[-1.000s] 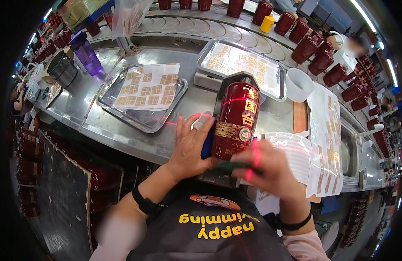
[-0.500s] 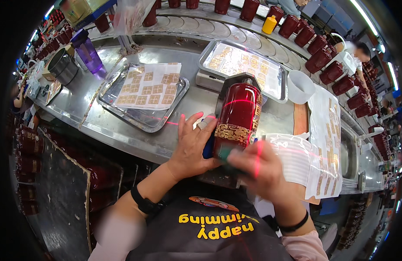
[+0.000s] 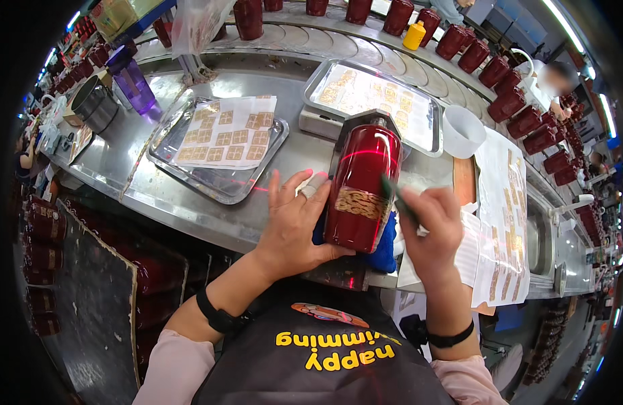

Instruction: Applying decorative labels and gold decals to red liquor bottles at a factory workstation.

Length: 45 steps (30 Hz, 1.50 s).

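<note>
A glossy dark red bottle (image 3: 369, 158) lies tilted in a dark holder (image 3: 347, 128) at the middle of the bench, its neck pointing away from me. A gold patterned band (image 3: 360, 204) crosses its lower part. My left hand (image 3: 291, 219) braces the bottle's left side, thumb along the base and the outer fingers spread. A pale wrap circles one of its fingers. Pinched in my right hand (image 3: 434, 229) is a thin dark green scraper (image 3: 400, 201), its edge at the bottle's right side. Blue cloth (image 3: 384, 250) shows beneath the bottle.
Left stands a metal tray (image 3: 237, 192) with sheets of gold decals. Behind the bottle sits another decal tray (image 3: 429, 145), beside a white tub (image 3: 464, 131). Decal sheets (image 3: 490, 223) lie at right, near a sink (image 3: 542, 236). A conveyor (image 3: 311, 44) carries red bottles beyond.
The bottle's visible face has changed, with the badge and side lettering out of sight. My right hand has moved right and away from me with the scraper. The left hand stays beside the bottle.
</note>
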Available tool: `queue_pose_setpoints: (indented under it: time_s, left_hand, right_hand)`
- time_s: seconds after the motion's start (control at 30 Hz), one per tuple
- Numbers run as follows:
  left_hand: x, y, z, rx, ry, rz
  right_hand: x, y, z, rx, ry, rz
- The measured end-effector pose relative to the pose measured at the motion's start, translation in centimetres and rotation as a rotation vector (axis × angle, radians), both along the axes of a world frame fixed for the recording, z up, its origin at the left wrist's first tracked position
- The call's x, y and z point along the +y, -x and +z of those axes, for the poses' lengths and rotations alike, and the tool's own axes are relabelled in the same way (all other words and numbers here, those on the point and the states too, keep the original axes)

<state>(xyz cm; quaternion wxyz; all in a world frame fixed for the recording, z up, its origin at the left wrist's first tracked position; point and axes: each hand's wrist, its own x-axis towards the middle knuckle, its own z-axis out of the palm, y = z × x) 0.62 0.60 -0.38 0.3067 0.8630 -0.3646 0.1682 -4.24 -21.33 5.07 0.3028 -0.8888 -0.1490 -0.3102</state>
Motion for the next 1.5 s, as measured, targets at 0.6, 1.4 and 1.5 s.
queue_pose_setpoints:
  time_s: [0.6,1.4,1.5]
  left_hand:
    - [-2.1,2.7,1.4,-0.368,-0.173,-0.085]
    - [-0.3,1.4,0.6,0.074,0.113,-0.014]
    - [-0.3,0.5,-0.2,0.240,0.282,-0.143]
  right_hand:
    - [0.4,2.2,-1.0,0.498,-0.860,-0.015]
    - [2.4,-1.2,4.3,0.285,0.030,0.198]
    - [0.2,-0.3,2.3,0.433,-0.381,-0.024]
